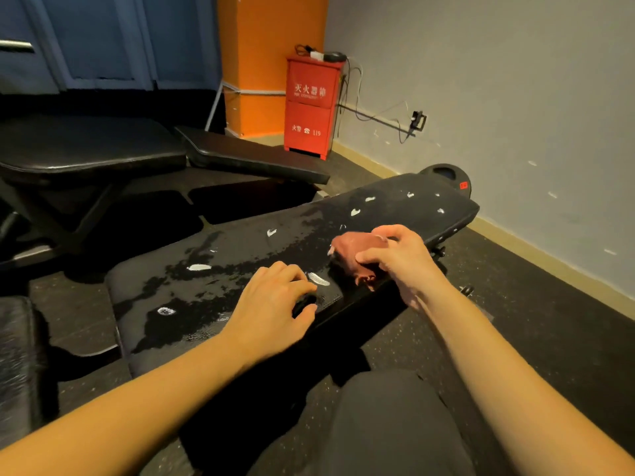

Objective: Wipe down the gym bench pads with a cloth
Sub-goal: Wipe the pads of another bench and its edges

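A long black bench pad (pixel 240 255) lies across the middle of the view, its surface wet and dotted with several white torn patches. A crumpled reddish-pink cloth (pixel 350 249) sits on the pad near its right edge, and my right hand (pixel 402 259) grips it from the right side. My left hand (pixel 271 304) rests on the near edge of the pad, fingers curled over the rim with the thumb underneath.
A second black bench (pixel 103 146) with an angled pad stands at the back left. A red fire-extinguisher cabinet (pixel 309 104) stands in the corner by the orange pillar, with cables along the grey wall. A black weight plate (pixel 446 173) lies beyond the pad's far end. Dark rubber floor all round.
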{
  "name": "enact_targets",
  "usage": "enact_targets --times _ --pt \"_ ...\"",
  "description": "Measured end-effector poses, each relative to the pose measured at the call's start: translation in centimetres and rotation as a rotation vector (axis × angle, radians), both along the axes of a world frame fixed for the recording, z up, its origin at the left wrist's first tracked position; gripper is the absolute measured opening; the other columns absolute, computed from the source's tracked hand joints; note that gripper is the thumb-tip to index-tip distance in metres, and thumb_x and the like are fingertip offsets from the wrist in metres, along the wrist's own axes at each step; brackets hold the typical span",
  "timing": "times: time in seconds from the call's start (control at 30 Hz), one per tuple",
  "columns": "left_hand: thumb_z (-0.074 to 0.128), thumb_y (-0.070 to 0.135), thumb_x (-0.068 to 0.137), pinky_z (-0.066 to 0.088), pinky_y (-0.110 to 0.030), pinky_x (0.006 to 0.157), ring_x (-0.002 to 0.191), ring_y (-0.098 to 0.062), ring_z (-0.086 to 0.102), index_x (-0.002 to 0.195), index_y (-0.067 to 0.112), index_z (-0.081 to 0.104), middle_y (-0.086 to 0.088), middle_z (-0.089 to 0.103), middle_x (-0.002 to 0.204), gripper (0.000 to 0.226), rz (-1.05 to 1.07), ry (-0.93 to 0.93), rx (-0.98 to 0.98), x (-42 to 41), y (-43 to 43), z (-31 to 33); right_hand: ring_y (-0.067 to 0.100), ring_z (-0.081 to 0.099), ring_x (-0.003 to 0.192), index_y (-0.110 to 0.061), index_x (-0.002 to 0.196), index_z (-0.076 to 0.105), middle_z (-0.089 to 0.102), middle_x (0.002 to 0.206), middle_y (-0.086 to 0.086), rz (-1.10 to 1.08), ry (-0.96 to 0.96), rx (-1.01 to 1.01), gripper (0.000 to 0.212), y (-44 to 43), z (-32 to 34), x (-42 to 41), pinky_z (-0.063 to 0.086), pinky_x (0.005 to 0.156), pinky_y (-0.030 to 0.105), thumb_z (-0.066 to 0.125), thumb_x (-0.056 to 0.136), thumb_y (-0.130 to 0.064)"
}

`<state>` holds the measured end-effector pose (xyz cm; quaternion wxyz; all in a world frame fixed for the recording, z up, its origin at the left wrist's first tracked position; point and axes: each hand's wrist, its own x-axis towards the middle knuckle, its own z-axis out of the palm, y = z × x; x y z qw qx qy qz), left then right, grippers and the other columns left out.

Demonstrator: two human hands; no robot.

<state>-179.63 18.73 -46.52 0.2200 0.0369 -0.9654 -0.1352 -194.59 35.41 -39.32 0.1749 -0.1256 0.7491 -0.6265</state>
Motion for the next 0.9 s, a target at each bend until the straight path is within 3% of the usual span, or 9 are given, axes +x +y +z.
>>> enact_targets --times 0.13,0.3,0.4,0.47,0.6,0.67,0.73,0.8,0.9 --pt "0.067 0.052 0.092 0.047 -0.031 0.091 0.103 -0.01 0.056 0.121 0.029 0.073 0.014 0.066 0.106 0.038 0.142 0.055 0.173 2.1 -1.9 2.7 0.024 0.07 0.085 -0.011 0.107 0.066 0.075 0.1 0.013 0.183 0.141 0.217 0.042 -1.9 3.6 0.3 0.052 0.064 0.03 0.082 0.071 0.004" --pt "0.069 0.063 0.085 0.038 -0.021 0.094 0.116 -0.001 0.052 0.135 0.037 0.06 0.022 0.059 0.121 0.057 0.142 0.05 0.576 5.0 -3.7 6.5 0.027 0.072 0.097 -0.009 0.109 0.077 0.076 0.108 0.014 0.465 0.119 0.208 0.034 -4.6 7.2 3.1 0.059 0.083 0.038 0.071 0.08 0.009" --pt "0.074 0.057 0.084 0.043 -0.023 0.088 0.108 -0.001 0.058 0.115 0.035 0.072 0.02 0.063 0.113 0.038 0.097 0.005 0.781 5.9 -3.8 8.3 0.024 0.072 0.097 -0.004 0.113 0.074 0.075 0.11 0.017 0.568 0.068 0.111 0.035 -5.8 8.3 5.2 0.059 0.089 0.041 0.066 0.083 0.012" --pt "0.079 0.042 0.087 0.051 -0.029 0.086 0.093 -0.008 0.067 0.095 0.027 0.08 0.01 0.072 0.097 0.018 0.078 0.044 0.915 6.6 -3.5 9.3 0.022 0.072 0.088 -0.004 0.109 0.074 0.076 0.097 0.013 0.504 0.072 -0.014 0.032 -6.4 8.6 6.6 0.062 0.078 0.038 0.069 0.082 0.011" --pt "0.083 0.035 0.085 0.057 -0.048 0.095 0.087 -0.025 0.075 0.096 0.018 0.08 -0.003 0.079 0.086 0.021 0.114 0.084 1.096 8.2 -2.1 10.1 0.014 0.072 0.066 -0.006 0.097 0.073 0.074 0.078 0.007 0.337 -0.024 -0.193 0.012 -7.3 7.5 9.0 0.055 0.055 0.025 0.071 0.088 0.0" --pt "0.081 0.036 0.086 0.057 -0.047 0.088 0.083 -0.032 0.073 0.087 0.016 0.082 -0.008 0.078 0.082 0.019 0.152 0.047 1.053 8.7 -1.7 9.8 0.017 0.072 0.073 -0.013 0.095 0.071 0.074 0.083 0.007 0.341 -0.005 -0.105 0.006 -7.7 6.4 9.3 0.057 0.062 0.03 0.068 0.094 -0.007" --pt "0.082 0.039 0.084 0.053 -0.039 0.075 0.07 -0.024 0.066 0.078 0.018 0.082 -0.007 0.075 0.076 0.022 0.195 -0.035 0.95 9.1 -1.9 9.2 0.023 0.068 0.087 -0.017 0.093 0.069 0.071 0.093 0.008 0.333 0.134 0.03 0.01 -7.8 5.2 8.5 0.058 0.081 0.04 0.066 0.095 -0.008" --pt "0.083 0.045 0.082 0.051 -0.033 0.075 0.07 -0.011 0.064 0.079 0.024 0.081 0.005 0.073 0.069 0.022 0.223 -0.158 0.775 9.6 -2.8 8.3 0.018 0.063 0.089 -0.016 0.094 0.068 0.067 0.094 0.003 0.323 0.378 0.19 0.012 -7.6 4.4 6.6 0.052 0.087 0.03 0.065 0.094 -0.005" --pt "0.08 0.054 0.082 0.053 -0.035 0.097 0.109 -0.009 0.065 0.104 0.028 0.078 0.011 0.074 0.11 0.034 0.256 -0.282 0.383 10.5 -4.8 7.1 0.015 0.061 0.094 -0.011 0.104 0.073 0.069 0.097 0.001 0.358 0.592 0.43 0.016 -6.7 3.1 3.3 0.044 0.08 0.021 0.062 0.095 -0.004"
